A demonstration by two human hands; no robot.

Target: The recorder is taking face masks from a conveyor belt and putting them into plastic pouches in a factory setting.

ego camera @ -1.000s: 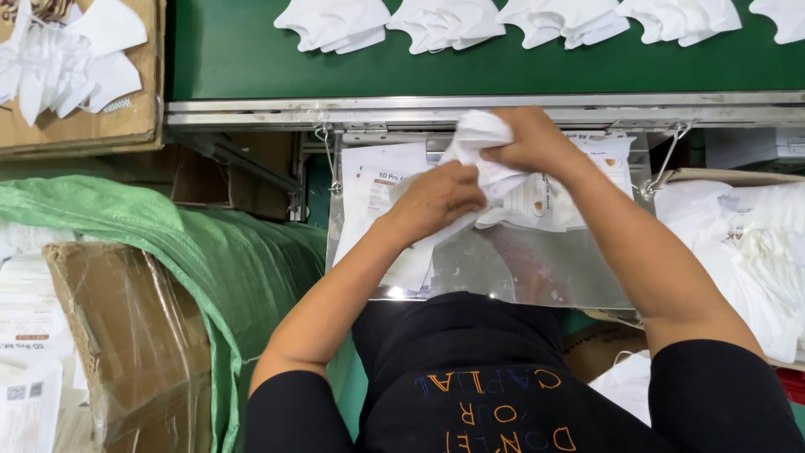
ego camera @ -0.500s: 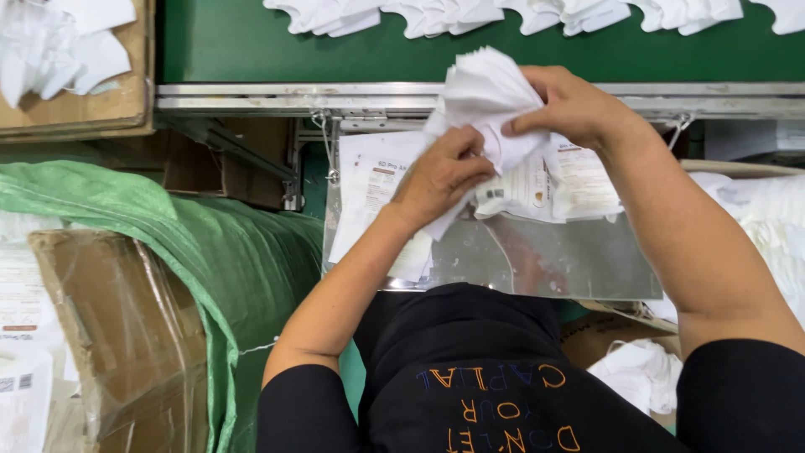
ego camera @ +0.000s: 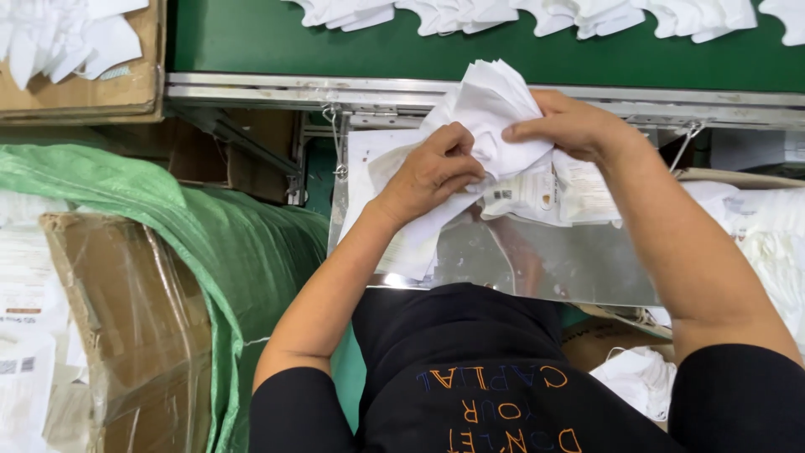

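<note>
Both hands grip a bunch of white folded fabric pieces point(ego camera: 490, 113) above the shiny metal tray point(ego camera: 537, 260): left hand point(ego camera: 432, 172) closed on its lower part, right hand point(ego camera: 570, 126) pinching the top edge. The step looks like sorting; separating one piece needs a finer pinch.

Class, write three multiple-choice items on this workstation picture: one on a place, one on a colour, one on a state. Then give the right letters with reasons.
1. Where does the row of white masks lie?
A. on the green conveyor belt
B. on the floor
C. in the person's lap

2. What colour is the woven sack beside the person?
A. red
B. green
C. blue

3. How is the bunch of white masks held?
A. by the left hand alone
B. by the left hand and right hand together
C. by neither

Key: 1 A, the row rests on the belt beyond the metal rail; 2 B, it shows green; 3 B, fingers of both hands grip it.
</note>
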